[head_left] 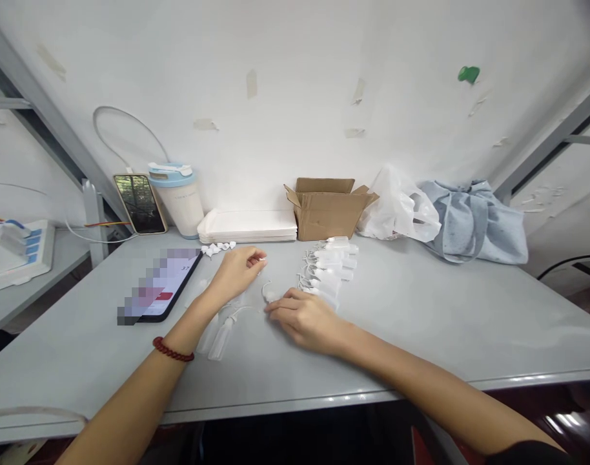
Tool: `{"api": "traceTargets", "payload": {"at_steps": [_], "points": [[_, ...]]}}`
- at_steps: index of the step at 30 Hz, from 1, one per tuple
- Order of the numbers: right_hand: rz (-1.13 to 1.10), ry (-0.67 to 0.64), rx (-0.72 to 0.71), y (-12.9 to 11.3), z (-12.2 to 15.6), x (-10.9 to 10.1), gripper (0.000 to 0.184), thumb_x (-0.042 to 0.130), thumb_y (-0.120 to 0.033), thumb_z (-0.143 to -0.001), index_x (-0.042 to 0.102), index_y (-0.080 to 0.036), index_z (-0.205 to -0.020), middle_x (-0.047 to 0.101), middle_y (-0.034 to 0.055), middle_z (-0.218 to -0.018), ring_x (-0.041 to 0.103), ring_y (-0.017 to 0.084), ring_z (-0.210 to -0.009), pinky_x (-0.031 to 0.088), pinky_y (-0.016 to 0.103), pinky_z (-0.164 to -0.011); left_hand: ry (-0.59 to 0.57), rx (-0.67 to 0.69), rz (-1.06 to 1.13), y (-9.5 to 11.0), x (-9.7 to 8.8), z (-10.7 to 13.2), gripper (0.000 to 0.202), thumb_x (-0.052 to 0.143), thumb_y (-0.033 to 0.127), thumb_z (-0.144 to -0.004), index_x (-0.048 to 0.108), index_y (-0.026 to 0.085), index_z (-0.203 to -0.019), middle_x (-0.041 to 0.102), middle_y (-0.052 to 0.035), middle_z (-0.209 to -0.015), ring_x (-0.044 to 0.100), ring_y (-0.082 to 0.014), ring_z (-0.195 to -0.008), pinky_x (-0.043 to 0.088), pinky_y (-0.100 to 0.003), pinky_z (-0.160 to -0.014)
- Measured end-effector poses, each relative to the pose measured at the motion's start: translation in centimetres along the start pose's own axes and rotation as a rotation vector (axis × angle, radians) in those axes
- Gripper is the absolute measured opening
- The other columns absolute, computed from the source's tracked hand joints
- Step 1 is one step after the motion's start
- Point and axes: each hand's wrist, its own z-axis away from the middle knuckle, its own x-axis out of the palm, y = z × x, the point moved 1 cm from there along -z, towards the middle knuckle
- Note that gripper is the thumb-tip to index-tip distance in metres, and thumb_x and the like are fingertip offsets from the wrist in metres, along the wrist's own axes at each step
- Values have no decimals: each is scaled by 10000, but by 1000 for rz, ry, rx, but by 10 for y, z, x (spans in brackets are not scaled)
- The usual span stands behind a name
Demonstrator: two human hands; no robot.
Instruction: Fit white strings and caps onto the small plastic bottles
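Note:
My left hand (237,271) rests on the grey table (421,323) with its fingers curled, pinching a small white cap at the fingertips. A red bead bracelet (172,349) circles that wrist. My right hand (302,316) lies palm down, fingers closed on a small white piece with a thin cord (267,294). Between and under my hands lie small clear plastic bottles (221,337). A row of several white pieces with cords (330,266) sits just beyond my right hand. A few loose white caps (217,247) lie farther back.
A phone (163,287) lies left of my hands. At the back stand another phone (141,203), a white-and-blue cup (177,197), stacked white trays (249,226), an open cardboard box (328,206), a white plastic bag (396,205) and a blue cloth bag (474,223).

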Motion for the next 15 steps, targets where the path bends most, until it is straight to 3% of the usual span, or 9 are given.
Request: {"api": "traceTargets", "payload": {"at_steps": [3, 8, 11, 15], "points": [[19, 130, 16, 8, 0, -1, 230, 468, -41, -827, 649, -155, -910, 697, 52, -1040, 529, 182, -816, 477, 280, -687, -21, -154, 330, 3, -4, 2, 229, 594, 353, -741, 646, 153, -840, 678, -55, -811, 622, -200, -758, 486, -329, -737], [17, 394, 43, 14, 0, -11, 256, 441, -27, -835, 652, -165, -878, 703, 52, -1035, 539, 191, -846, 494, 306, -712, -172, -374, 833, 5, -10, 4, 282, 718, 348, -666, 657, 139, -845, 643, -25, -788, 605, -152, -727, 463, -340, -800], [-14, 463, 47, 12, 0, -16, 245, 439, -44, -855, 645, -174, -878, 705, 51, -1030, 558, 183, -868, 500, 312, -728, -242, -398, 957, 9, -10, 7, 266, 755, 293, -635, 668, 133, -829, 652, -30, -814, 607, -145, -756, 447, -340, -848], [-97, 461, 42, 9, -1, -17, 225, 449, -72, -865, 641, -188, -880, 702, 49, -1043, 593, 172, -885, 506, 316, -758, -278, -309, 1077, 16, -9, 9, 215, 737, 257, -669, 677, 149, -845, 665, -35, -875, 600, -145, -818, 435, -332, -892]]}}
